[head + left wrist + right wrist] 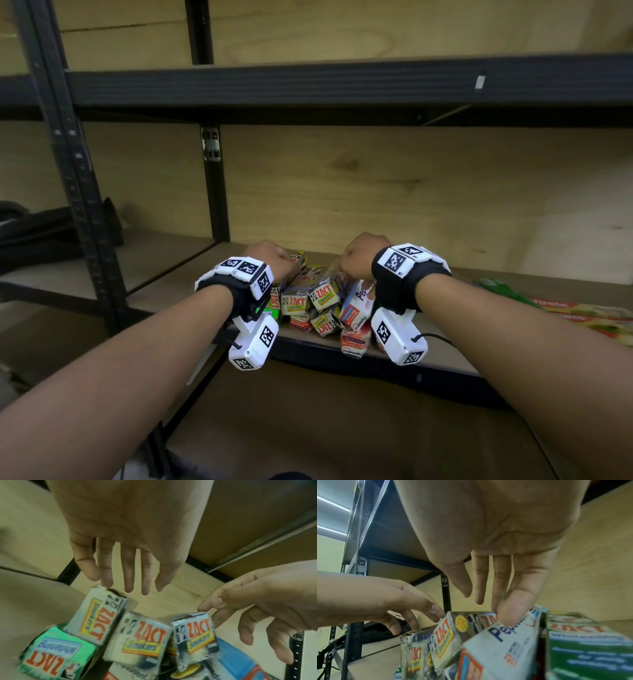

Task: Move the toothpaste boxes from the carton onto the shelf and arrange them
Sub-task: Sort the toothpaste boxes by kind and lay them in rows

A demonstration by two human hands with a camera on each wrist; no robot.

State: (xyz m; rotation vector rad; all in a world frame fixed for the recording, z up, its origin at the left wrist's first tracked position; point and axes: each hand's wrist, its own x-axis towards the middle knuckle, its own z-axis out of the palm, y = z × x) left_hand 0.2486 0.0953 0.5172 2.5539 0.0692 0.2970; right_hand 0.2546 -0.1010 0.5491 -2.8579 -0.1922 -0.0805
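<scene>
Plywood shelf (462,284): toothpaste boxes (320,301) heaped, flattened packaging (582,313) rightward.

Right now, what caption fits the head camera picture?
Both hands over jumbled toothpaste boxes on the shelf.

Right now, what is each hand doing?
Left hand: open, fingers straight above the toothpaste boxes, holding nothing.
Right hand: open, thumb touching a Pepsodent box.

the toothpaste boxes (318,305) lie in a loose, untidy pile at the front edge of the shelf (479,284), some tilted, their short ends facing out. most are white zact smokers boxes (140,635); a green zact whitening box (56,651) and a white pepsodent box (359,303) lie among them.
</scene>
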